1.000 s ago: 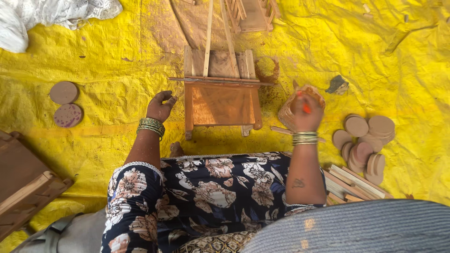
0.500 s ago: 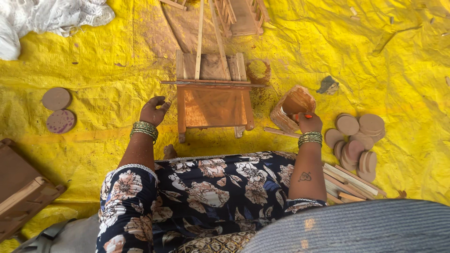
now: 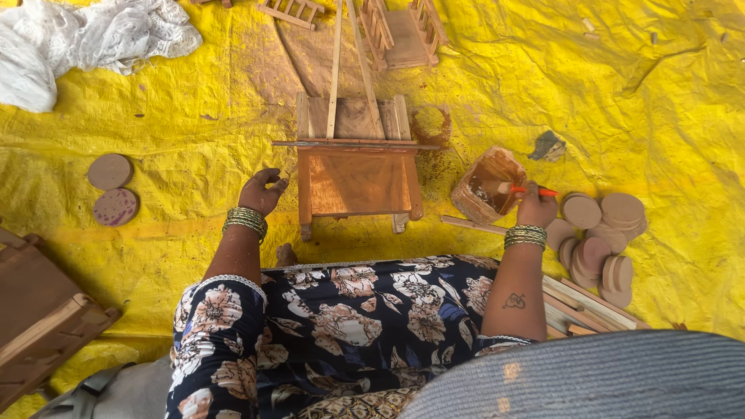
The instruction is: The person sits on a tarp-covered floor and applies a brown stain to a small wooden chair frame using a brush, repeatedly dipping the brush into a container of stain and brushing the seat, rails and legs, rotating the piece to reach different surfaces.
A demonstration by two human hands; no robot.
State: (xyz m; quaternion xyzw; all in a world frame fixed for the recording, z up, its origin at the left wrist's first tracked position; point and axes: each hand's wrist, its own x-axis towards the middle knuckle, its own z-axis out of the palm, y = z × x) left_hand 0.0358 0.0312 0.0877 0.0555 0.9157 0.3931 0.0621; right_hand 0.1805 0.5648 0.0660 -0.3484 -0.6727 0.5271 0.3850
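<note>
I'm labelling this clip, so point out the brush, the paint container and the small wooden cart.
brush (image 3: 535, 190), head view, on its red handle by the right hand's fingers.
paint container (image 3: 479, 194), head view, on its stained outer wall.
small wooden cart (image 3: 355, 180), head view, on its flat brown panel.

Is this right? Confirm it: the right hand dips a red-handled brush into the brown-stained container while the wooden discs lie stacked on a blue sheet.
Not quite. In the head view the sheet is yellow, not blue. The right hand does hold the red-handled brush in the brown-stained container, with wooden discs stacked beside it.
</note>
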